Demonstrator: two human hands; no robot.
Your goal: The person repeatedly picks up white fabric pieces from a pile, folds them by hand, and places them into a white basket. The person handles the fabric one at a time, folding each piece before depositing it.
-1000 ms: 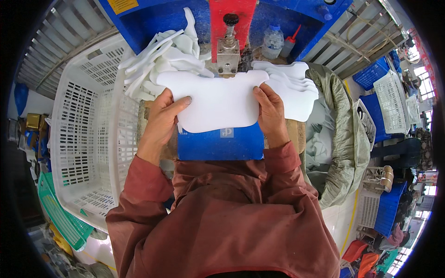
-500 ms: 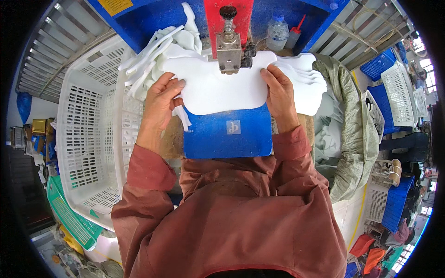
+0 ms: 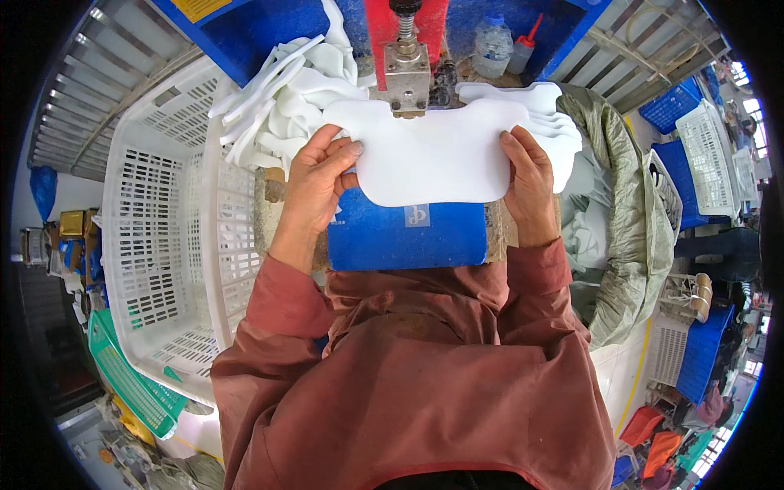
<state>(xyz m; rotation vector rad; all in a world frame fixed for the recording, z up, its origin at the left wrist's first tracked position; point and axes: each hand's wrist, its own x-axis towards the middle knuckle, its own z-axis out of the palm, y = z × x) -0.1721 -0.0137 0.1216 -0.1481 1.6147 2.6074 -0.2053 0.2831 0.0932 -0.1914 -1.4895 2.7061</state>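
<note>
A flat white foam sheet (image 3: 437, 159) with a curved outline is stretched between my two hands. My left hand (image 3: 317, 180) pinches its left edge, thumb on top and fingers underneath. At the opposite edge my right hand (image 3: 529, 184) grips it the same way, its thumb side against the rim. The sheet's notched far edge lies at the metal head (image 3: 407, 77) of a red and blue machine, just under its lower tip. Whether the two touch I cannot tell. Below the sheet is a blue machine plate (image 3: 371, 245).
A loose pile of white foam offcuts (image 3: 286, 90) lies far left. Similar stacked sheets (image 3: 563, 135) sit beyond my right hand. White plastic baskets (image 3: 147, 245) stand at left, a greenish sack (image 3: 629, 237) of white pieces at right. A clear bottle (image 3: 492, 49) stands behind the stack.
Both hands have shifted the foam sheet to the right past the metal head. A white strip that hung beside my left hand no longer shows there.
</note>
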